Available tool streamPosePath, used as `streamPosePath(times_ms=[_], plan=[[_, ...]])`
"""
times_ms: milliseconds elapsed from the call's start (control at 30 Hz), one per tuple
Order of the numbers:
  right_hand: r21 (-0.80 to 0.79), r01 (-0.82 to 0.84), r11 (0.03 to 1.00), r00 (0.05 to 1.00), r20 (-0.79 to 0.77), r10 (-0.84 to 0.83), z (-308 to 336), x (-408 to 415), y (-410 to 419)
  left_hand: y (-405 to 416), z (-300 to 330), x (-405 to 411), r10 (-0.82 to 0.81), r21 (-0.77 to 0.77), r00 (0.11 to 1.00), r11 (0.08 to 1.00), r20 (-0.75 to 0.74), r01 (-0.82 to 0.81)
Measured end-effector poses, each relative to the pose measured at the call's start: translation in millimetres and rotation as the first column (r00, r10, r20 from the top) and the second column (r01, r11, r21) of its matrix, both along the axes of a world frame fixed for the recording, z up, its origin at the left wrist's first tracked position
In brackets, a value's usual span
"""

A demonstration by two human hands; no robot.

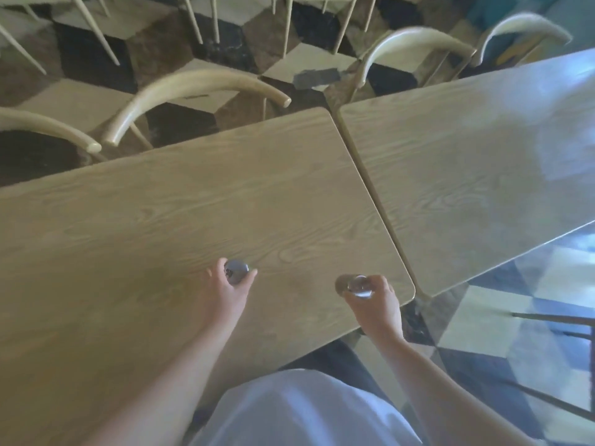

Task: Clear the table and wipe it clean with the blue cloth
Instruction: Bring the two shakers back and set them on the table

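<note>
**Two small glasses in hand, no blue cloth yet**

The wooden table (167,220) looks bare on top. The only things over it are the two the person is holding. The left hand (230,286) is wrapped around a small shiny thing (236,271). It may be a little glass or a metal cup seen from above, but the picture is too blurry to be sure. The right hand (375,300) is closed around a clear glass (355,286) near the table's right corner. Both hands are full, with fingers curled tight around what they hold.

The blue cloth is not in view anywhere, so I cannot tell where it is.

A second table (483,156) stands just beside the first one, touching or almost touching along one edge. Pale wooden chairs (193,91) are pushed in on the far side, over a floor of dark and light tiles.

This looks like the clearing step, and wiping has not begun. The next move calls for carrying both glasses away and setting them down somewhere safe. Then the hands will be free to find the cloth. Glass is slippery, so a steady hold matters.
</note>
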State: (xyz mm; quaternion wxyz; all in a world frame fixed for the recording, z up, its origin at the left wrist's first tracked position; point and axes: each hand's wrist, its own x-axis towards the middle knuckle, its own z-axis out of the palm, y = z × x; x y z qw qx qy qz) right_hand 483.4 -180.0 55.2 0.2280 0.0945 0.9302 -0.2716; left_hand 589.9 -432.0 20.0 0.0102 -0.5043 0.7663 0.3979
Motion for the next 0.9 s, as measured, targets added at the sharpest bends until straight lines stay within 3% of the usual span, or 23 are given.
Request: streamPosePath(times_ms=[67, 233, 333, 500, 667, 767, 900], plan=[[0.023, -0.040, 0.999, 0.999, -0.002, 0.041, -1.4, 6.8, 8.0, 0.7, -3.6, -4.2, -0.019, 0.034, 1.000, 0.999, 0.005, 0.019], [0.055, -0.119, 0.991, 0.991, 0.062, 0.116, -5.4, 9.5, 16.6, 5.2, -7.5, -13.4, -0.290, 0.116, 0.957, 0.951, 0.018, 0.286], [0.010, -0.093, 0.996, 0.994, 0.055, 0.092, -5.1, 8.9, 25.7, 14.8, -3.2, -17.4, -0.218, 0.109, 0.975, 0.971, 0.040, 0.213], [-0.045, -0.061, 0.997, 0.996, 0.062, 0.064, -1.4, 11.7, 70.2, 37.6, -1.0, -27.4, 0.041, 0.016, 0.999, 0.999, 0.027, -0.041], [-0.123, 0.046, 0.991, 0.998, 0.041, -0.041, 6.5, 5.6, 133.0, 78.2, -5.5, -35.0, 0.092, 0.082, 0.994, 0.992, 0.064, -0.097], [-0.144, 0.117, 0.983, 0.993, 0.017, -0.115, 9.9, -0.9, 176.1, 115.1, -2.5, -46.6, 0.146, 0.105, 0.989, 0.984, 0.003, -0.146], [-0.137, 0.178, 0.974, 0.983, -0.021, -0.182, 13.2, -10.4, 240.1, 179.0, 8.2, -69.7, 0.079, 0.052, 0.997, 0.996, -0.010, -0.078]])
